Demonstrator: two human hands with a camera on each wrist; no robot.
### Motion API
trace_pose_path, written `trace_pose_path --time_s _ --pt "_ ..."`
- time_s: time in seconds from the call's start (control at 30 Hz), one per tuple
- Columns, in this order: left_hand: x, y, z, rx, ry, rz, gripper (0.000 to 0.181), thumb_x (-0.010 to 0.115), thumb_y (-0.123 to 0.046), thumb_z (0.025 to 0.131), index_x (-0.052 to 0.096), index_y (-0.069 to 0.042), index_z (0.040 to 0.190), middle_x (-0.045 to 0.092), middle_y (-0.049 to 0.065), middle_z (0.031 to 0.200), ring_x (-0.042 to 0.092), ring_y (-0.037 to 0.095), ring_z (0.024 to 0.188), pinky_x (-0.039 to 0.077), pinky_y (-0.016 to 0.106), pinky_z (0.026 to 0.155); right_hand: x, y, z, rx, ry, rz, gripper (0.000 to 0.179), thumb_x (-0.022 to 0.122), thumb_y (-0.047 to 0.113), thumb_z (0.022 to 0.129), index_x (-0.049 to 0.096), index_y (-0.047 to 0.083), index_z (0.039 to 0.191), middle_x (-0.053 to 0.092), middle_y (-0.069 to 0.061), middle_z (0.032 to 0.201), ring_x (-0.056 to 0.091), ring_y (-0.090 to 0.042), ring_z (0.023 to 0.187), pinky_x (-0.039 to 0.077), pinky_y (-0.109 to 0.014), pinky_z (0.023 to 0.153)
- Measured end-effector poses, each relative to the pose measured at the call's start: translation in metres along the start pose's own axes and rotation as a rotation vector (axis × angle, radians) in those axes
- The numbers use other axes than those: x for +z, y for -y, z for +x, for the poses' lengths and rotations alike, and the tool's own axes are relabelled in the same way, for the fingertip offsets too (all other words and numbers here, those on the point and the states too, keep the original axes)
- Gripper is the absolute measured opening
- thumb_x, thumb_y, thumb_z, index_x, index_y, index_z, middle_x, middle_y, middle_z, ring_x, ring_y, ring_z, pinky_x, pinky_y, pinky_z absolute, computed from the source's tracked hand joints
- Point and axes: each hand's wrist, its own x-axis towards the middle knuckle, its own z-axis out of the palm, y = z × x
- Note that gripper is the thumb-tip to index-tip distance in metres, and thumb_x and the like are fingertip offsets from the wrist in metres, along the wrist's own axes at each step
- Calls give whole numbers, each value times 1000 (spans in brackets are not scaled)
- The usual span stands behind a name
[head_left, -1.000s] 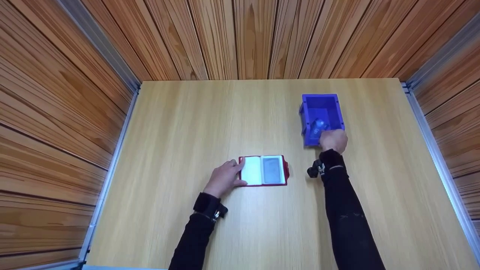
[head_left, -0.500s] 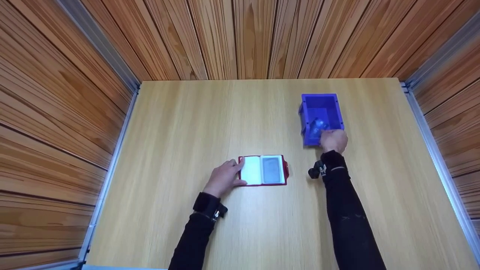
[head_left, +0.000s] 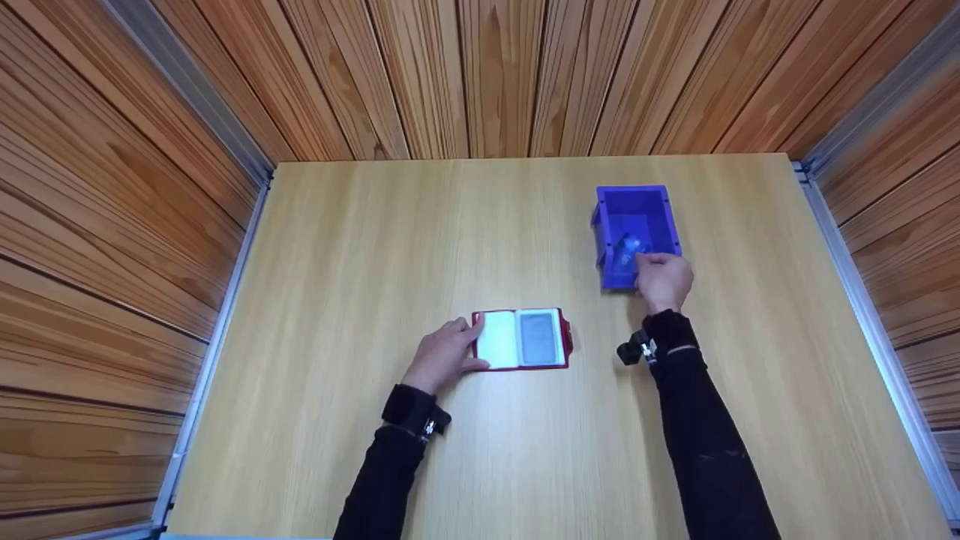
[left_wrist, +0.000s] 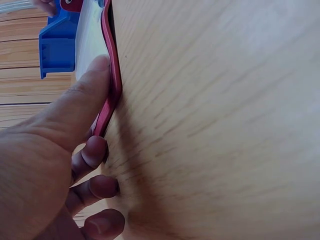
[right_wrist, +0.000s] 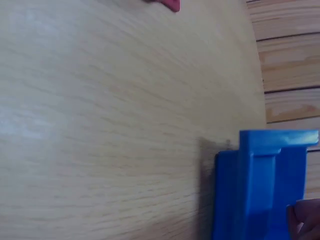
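A small red card holder (head_left: 568,339) lies spread open on the table, with white and clear sleeve pages and a bluish-grey panel on its right half. My left hand (head_left: 441,354) holds its left edge, the thumb (left_wrist: 97,70) on the page and the other fingers by the cover's edge. Farther back, my right hand (head_left: 664,281) is at the near wall of a blue-purple bin (head_left: 634,196), fingers bent in over the rim. A clear bluish object (head_left: 628,246) lies inside the bin by those fingertips; I cannot tell whether the hand grips anything.
The light wood table (head_left: 420,232) runs back to a wood-plank wall (head_left: 499,82). Metal rails (head_left: 214,337) border its left and right sides. The bin stands at the back right, beyond the card holder.
My right hand has shifted and turned slightly at the bin's near rim. The left hand stays on the card holder. The whole head view has shifted a little left.
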Motion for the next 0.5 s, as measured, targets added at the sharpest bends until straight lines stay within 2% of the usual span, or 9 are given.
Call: trace_pose_path --time_s 0.13,0.2,0.3,0.5 --pt "0 0 -1 9 -10 -1 92 81 -45 85 40 -12 160 57 7 108 43 17 86 40 32 76 3 8 -16 -112 7 69 26 71 19 98 76 -2 112 71 -7 70 54 -3 42 45 -20 43" --pt "1 1 -1 14 -15 0 92 81 -46 85 40 -12 160 56 6 107 42 17 86 40 32 75 6 12 -25 -182 15 80 24 72 19 98 76 -1 109 70 -9 69 53 -4 41 43 -21 42" --pt "1 1 -1 21 -24 9 91 81 -46 85 41 -11 159 56 7 105 42 17 85 40 32 74 10 14 -40 -277 38 59 23 73 21 98 77 1 107 65 -5 62 53 -6 40 41 -22 40" --pt "0 0 -2 27 -26 14 91 81 -45 85 42 -10 159 58 8 107 44 18 86 42 34 75 18 11 -62 -381 98 31 20 72 18 97 77 0 105 57 4 55 53 -6 40 40 -21 38"
